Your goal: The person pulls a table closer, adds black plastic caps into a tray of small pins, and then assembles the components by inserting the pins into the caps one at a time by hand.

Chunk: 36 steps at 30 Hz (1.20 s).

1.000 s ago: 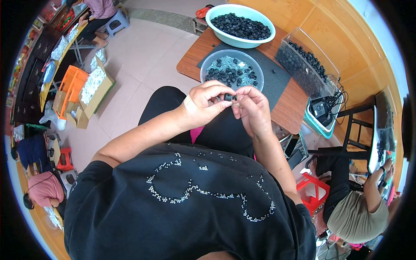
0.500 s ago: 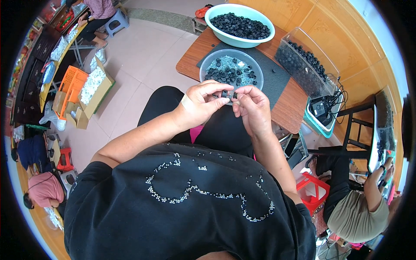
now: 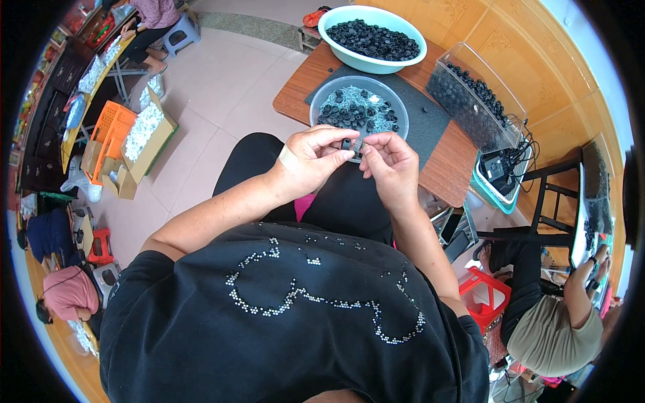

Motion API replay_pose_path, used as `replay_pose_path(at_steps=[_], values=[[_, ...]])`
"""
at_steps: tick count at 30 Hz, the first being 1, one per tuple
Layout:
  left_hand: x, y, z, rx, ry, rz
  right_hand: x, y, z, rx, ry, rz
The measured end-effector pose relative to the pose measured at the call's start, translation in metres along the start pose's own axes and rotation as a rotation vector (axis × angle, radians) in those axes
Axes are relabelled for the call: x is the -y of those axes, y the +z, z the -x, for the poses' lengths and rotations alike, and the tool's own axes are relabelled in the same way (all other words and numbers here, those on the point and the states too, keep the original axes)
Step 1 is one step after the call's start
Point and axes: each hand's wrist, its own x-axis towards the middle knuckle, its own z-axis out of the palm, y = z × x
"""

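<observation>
My left hand (image 3: 310,154) is closed, its thumb and fingers pinching a small black round plastic part (image 3: 346,144). Facing it, my right hand (image 3: 391,166) pinches a small greyish piece (image 3: 358,145), too small to make out its kind. The two pieces are close together, over the near edge of a clear round bowl (image 3: 404,107). Inside the bowl lie black round parts and a tangle of thin pale bluish pieces (image 3: 349,99).
Behind the bowl, a pale green basin (image 3: 326,41) of black parts stands on the brown table (image 3: 295,91). A clear bin (image 3: 463,111) of similar parts is at right. Cables and a black stool frame (image 3: 547,201) lie beyond. Other people sit at both sides.
My right hand has shifted slightly, and the piece in its fingers has tilted and now shows greyish instead of dark. My left hand stays nearly still with the black part.
</observation>
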Motion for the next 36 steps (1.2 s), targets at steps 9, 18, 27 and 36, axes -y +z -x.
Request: replay_pose_path(at_steps=[9,18,27,36], values=[[0.001,0.0,0.0,0.012,0.002,0.018,0.002,0.001,0.002,0.005,-0.016,0.074],[0.015,-0.017,-0.007,0.203,-0.369,0.735,0.008,0.005,0.006,0.005,-0.059,0.079],[0.016,-0.016,-0.007,0.23,-0.358,0.714,0.002,0.008,0.007,-0.018,-0.161,0.247],[0.015,-0.012,-0.006,0.25,-0.328,0.501,0.004,0.009,0.007,-0.021,-0.229,0.394]])
